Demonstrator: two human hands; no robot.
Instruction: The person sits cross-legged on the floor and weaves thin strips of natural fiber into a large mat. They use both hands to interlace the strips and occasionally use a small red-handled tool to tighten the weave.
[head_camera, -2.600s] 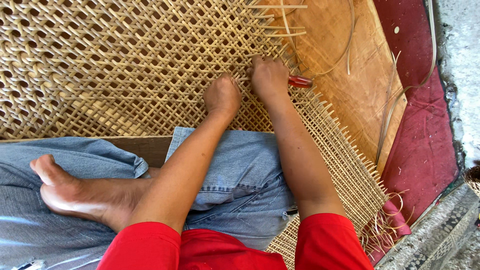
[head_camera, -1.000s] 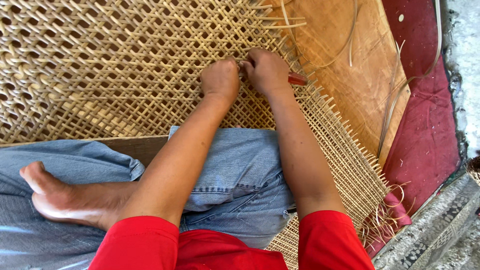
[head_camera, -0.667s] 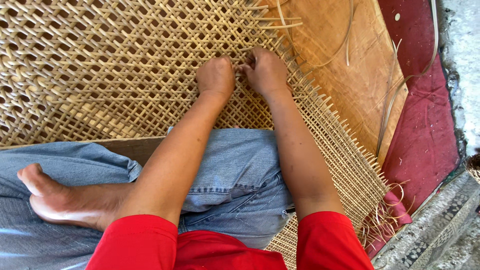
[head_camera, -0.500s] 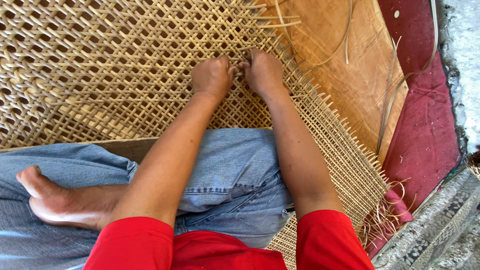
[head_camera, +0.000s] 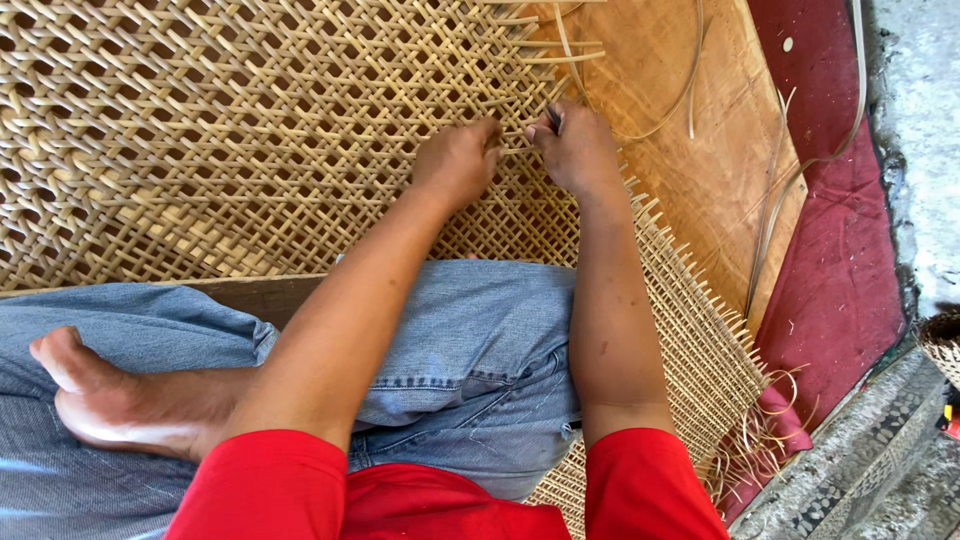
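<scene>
A: We log hand positions first. Our left hand (head_camera: 458, 160) sits on the woven cane panel (head_camera: 250, 130), fingers curled into a loose fist and pressed onto the strands near the panel's right edge.

B: And our right hand (head_camera: 575, 150)?

A: Just beside the left, nearly touching it. Its fingers are closed around a thin dark tool (head_camera: 553, 118), of which only the tip shows above the knuckles. We cannot tell what kind of tool it is.

B: Where does the panel lie?

A: It spreads from the upper left across our lap. An open hexagonal weave fills the left and centre; a tighter weave (head_camera: 690, 330) runs down the right side, ending in loose strand tips.

B: What is under it?

A: A wooden board (head_camera: 700, 150) with loose cane strands (head_camera: 690, 70) curving over it, and under that a red mat (head_camera: 850, 260).

B: Our posture?

A: Cross-legged, in blue jeans (head_camera: 480, 340) and red sleeves, with a bare foot (head_camera: 110, 400) at lower left.
</scene>
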